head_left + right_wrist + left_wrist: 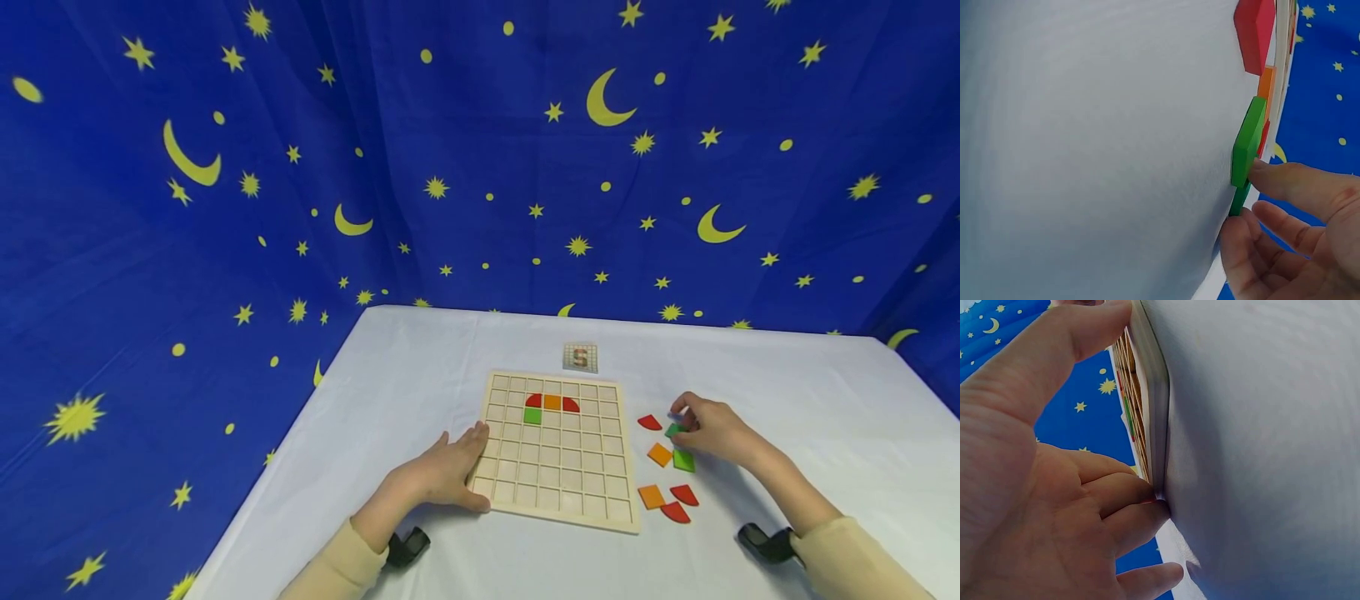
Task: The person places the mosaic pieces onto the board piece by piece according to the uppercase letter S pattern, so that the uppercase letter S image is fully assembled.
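My left hand (450, 471) rests against the left edge of a wooden grid board (558, 518), thumb by its near corner and fingers stretched along the side. On the board, two red quarter-circle tiles (571, 405) flank an orange square tile (552, 402), with a light green square tile (532, 416) below the left one. Right of the board, my right hand (712, 425) pinches a dark green tile (1240, 199) at the table. Its thumb overlaps a loose light green tile (1249, 140) in the right wrist view.
Loose red quarter-circle tiles (649, 422) and orange square tiles (660, 454) lie between the board and my right hand. Behind the board is a small pattern card (581, 357). The white-covered table (420, 350) ends at a blue star-patterned curtain (480, 167).
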